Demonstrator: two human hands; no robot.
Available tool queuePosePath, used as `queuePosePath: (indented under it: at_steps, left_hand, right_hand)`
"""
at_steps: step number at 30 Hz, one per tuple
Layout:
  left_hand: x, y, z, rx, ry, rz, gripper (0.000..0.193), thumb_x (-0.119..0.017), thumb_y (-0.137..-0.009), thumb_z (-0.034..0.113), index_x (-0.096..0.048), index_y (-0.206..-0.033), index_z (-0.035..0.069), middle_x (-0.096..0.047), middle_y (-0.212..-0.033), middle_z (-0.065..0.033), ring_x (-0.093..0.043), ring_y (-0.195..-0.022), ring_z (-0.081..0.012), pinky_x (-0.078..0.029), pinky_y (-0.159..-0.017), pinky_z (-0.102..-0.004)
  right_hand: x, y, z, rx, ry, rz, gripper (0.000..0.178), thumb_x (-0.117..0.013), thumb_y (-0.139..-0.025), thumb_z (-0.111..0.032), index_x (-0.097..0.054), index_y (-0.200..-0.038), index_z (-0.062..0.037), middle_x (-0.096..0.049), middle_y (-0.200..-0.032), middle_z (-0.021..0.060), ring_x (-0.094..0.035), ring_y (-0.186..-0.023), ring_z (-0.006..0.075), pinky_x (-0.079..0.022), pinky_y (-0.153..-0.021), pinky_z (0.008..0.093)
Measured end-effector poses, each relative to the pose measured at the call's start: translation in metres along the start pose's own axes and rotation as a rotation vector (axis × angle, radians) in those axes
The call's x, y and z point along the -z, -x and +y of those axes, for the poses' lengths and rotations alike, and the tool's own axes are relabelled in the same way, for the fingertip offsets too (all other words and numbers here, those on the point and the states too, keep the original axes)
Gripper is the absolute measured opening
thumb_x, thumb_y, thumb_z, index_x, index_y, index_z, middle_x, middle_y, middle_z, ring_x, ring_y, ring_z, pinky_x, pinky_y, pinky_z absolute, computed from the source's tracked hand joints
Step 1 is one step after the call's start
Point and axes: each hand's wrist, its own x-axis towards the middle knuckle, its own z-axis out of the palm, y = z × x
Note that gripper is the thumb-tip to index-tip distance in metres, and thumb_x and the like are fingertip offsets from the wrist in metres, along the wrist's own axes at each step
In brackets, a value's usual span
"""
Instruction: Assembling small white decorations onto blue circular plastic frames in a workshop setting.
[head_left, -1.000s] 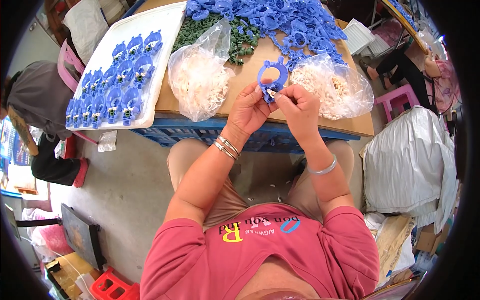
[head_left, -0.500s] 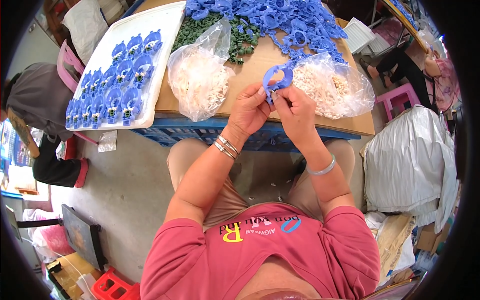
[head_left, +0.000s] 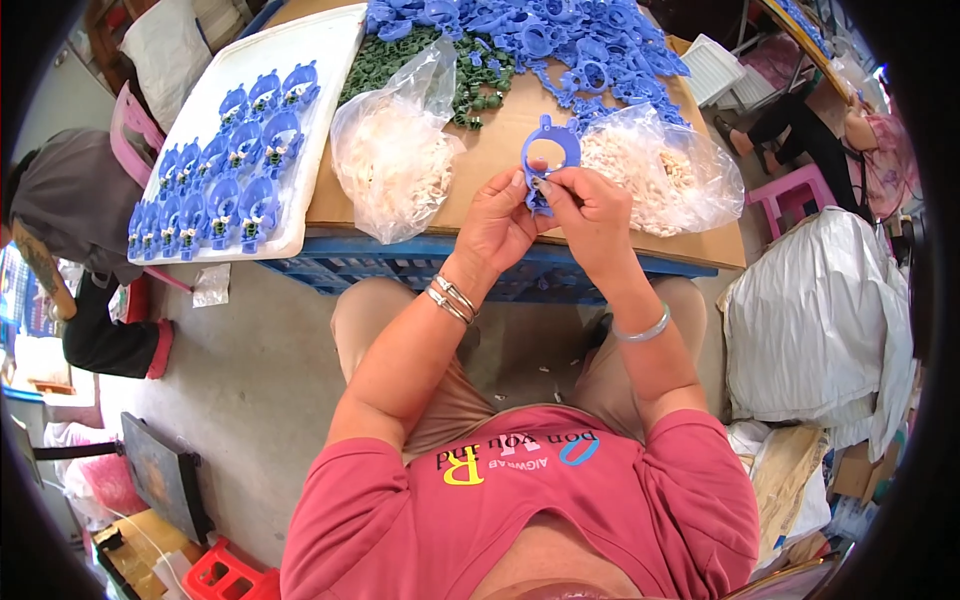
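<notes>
A blue plastic ring-shaped piece (head_left: 548, 133) with a small knob on top is held up over the table's near edge. My left hand (head_left: 497, 228) grips its lower left side between thumb and fingers. The fingers of my right hand (head_left: 594, 212) are pinched against its lower right end, where something small and dark shows. My fingertips partly hide that spot. Just right of my right hand lies a clear bag of small cream-white pieces (head_left: 635, 185); a similar bag (head_left: 392, 165) rests left of my left hand.
At left, a white foam tray (head_left: 318, 130) carries rows of blue pieces with dark green fittings. Heaps of green parts (head_left: 400, 65) and blue parts (head_left: 540, 35) cover the table's far side. A pink stool (head_left: 790, 195) and white sacks (head_left: 800, 320) stand right. Other people sit at both sides.
The blue piece has been turned more upright, so its ring now faces me and its knob points up. My hands have shifted slightly around its lower end.
</notes>
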Motion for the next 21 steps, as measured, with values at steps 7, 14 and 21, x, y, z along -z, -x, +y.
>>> queuePosePath:
  at_steps: [7, 14, 21]
  left_hand:
    - [0.010, -0.001, 0.009, -0.027, -0.089, 0.119, 0.029, -0.044, -0.089, 0.021, -0.047, -0.110, 0.003, -0.058, -0.096, -0.0151, -0.061, -0.078, -0.0301, -0.053, -0.066, -0.0367]
    - [0.024, -0.007, 0.014, -0.026, -0.032, 0.069, 0.036, -0.049, -0.086, 0.024, -0.043, -0.116, 0.005, -0.050, -0.111, -0.0236, -0.059, -0.084, -0.0308, -0.051, -0.069, -0.0349]
    - [0.026, -0.006, 0.014, -0.038, -0.003, 0.092, 0.035, -0.045, -0.087, 0.025, -0.043, -0.116, 0.005, -0.049, -0.111, -0.0245, -0.058, -0.084, -0.0320, -0.051, -0.070, -0.0356]
  right_hand:
    - [0.050, -0.028, 0.029, -0.005, 0.247, 0.325, 0.010, -0.060, -0.076, -0.015, -0.062, -0.081, -0.0062, -0.059, -0.070, 0.0111, -0.058, -0.065, 0.0242, -0.045, -0.060, 0.0321]
    - [0.109, -0.033, 0.128, -0.267, 0.648, 0.012, 0.015, -0.050, -0.077, -0.016, -0.062, -0.081, -0.0068, -0.059, -0.082, 0.0183, -0.058, -0.078, 0.0312, -0.045, -0.064, 0.0374]
    - [0.089, -0.039, 0.135, -0.186, 0.907, -0.214, 0.016, -0.045, -0.079, -0.013, -0.059, -0.077, -0.0057, -0.058, -0.083, 0.0163, -0.057, -0.079, 0.0325, -0.045, -0.068, 0.0416]
